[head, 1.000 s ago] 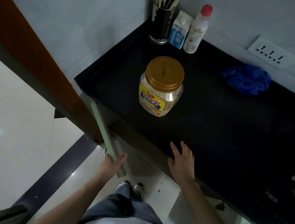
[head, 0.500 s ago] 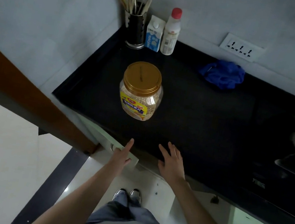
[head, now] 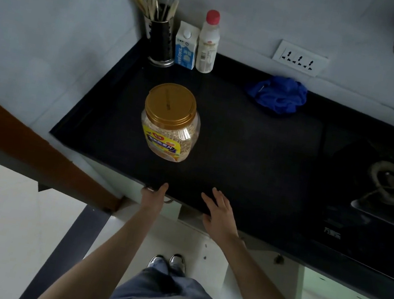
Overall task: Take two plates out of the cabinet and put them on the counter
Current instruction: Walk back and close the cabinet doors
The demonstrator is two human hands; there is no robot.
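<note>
No plate shows anywhere in the head view. The black counter (head: 256, 146) runs across the middle. Below its front edge is a pale green cabinet door (head: 129, 186), lying almost flat against the cabinet front. My left hand (head: 154, 198) presses on that door beside a small metal handle (head: 169, 201), holding nothing. My right hand (head: 219, 214) hovers with its fingers spread over the counter's front edge, empty. The inside of the cabinet is hidden.
On the counter stand a gold-lidded jar of oats (head: 170, 122), a chopstick holder (head: 160, 44), a milk carton (head: 185, 47) and a red-capped bottle (head: 208, 43). A blue cloth (head: 278, 95) lies at the back. A gas hob (head: 388, 186) is at the right. A brown door frame (head: 34, 148) is on the left.
The cabinet door has swung from wide open to nearly shut, with my left hand following it toward the counter. My right hand stayed at the counter edge.
</note>
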